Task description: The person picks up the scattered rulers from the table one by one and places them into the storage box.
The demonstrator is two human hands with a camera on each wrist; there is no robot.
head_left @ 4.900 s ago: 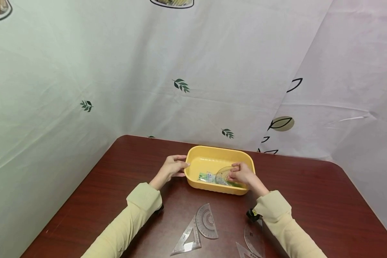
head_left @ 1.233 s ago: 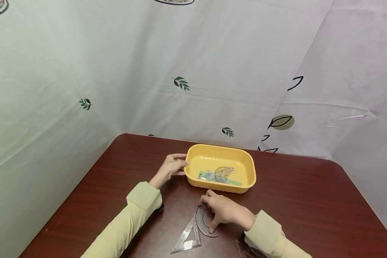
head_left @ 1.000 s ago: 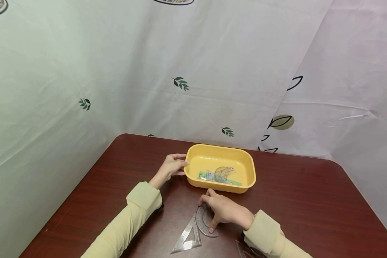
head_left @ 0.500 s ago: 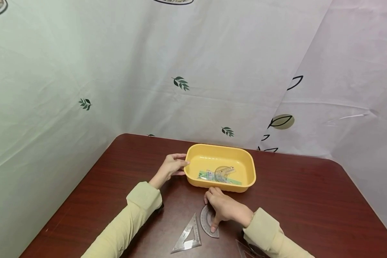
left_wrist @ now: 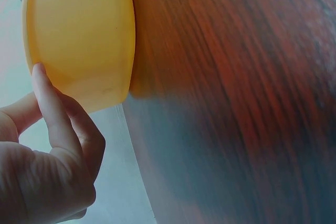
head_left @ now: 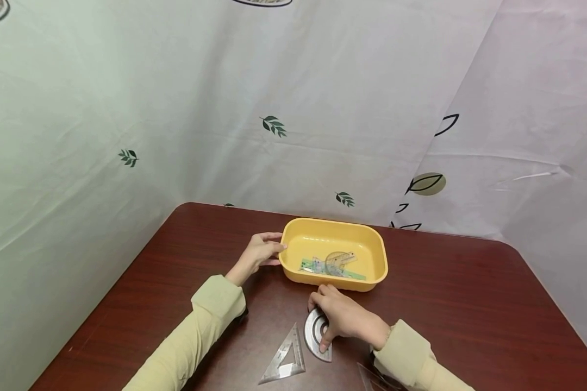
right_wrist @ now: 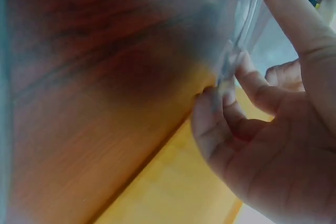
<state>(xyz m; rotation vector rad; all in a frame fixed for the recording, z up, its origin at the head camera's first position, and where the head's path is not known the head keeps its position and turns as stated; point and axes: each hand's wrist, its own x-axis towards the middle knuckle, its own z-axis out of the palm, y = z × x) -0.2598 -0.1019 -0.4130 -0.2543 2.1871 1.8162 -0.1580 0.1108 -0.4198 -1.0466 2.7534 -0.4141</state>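
In the head view my left hand [head_left: 260, 253] holds the left end of a yellow plastic basin [head_left: 336, 226], thumb over the rim; the left wrist view shows a fingertip at the rim [left_wrist: 34, 51]. Inside the basin lie a clear round-edged protractor [head_left: 335, 263], a small clear ruler and a green strip [head_left: 356, 275]. In front of the basin my right hand [head_left: 344, 317] grips a clear protractor [head_left: 312, 335] between thumb and fingers. The protractor's surface shines white, and its straight side is partly hidden by the hand. The right wrist view shows its clear edge [right_wrist: 244, 14] between the fingers.
A clear set square [head_left: 288, 361] lies on the dark red table [head_left: 450, 282], just left of the held protractor. Another clear triangular piece [head_left: 369, 378] lies at the front, partly under the right sleeve. White printed cloth [head_left: 225, 98] hangs behind and beside the table.
My right hand has left the basin and taken hold of the protractor on the table. The protractor has shifted slightly right, away from the set square, and now catches the light. The left hand stays put.
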